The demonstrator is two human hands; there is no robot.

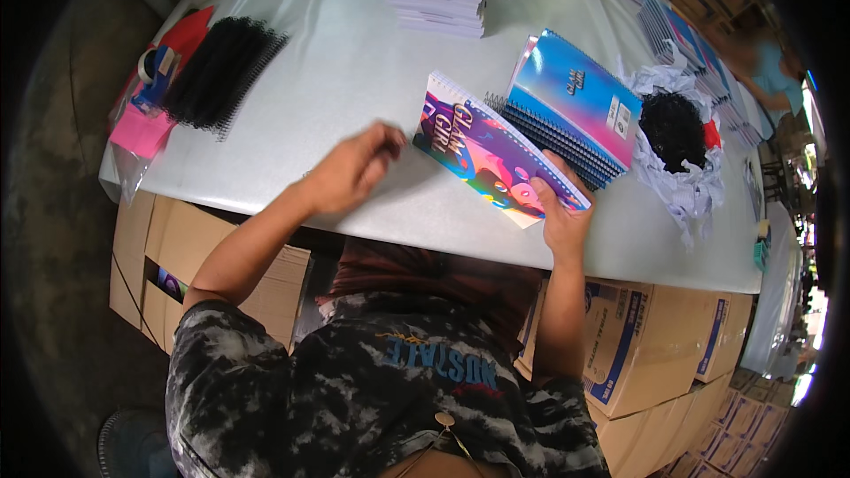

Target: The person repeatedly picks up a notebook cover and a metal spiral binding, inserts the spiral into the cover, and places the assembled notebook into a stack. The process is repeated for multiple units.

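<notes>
My right hand (565, 208) grips a colourful notebook (482, 150) by its right end, thumb on the cover and fingers behind. The notebook is tilted above the table; a row of small punched holes runs along its upper long edge. Just off its left end is my left hand (350, 168), fingers curled and blurred at the tips; whether it holds anything cannot be made out. Behind the held notebook lies a stack of spiral notebooks (574, 88) with blue and pink covers and dark coils.
A stack of unbound notebooks (438, 4) stands at the far side of the white-covered table (328, 62). Black spiral coils (221, 75) lie at left by a tape dispenser (158, 71). More black coils (673, 128) sit in crumpled wrapping at right. Cardboard boxes (646, 336) stand beneath.
</notes>
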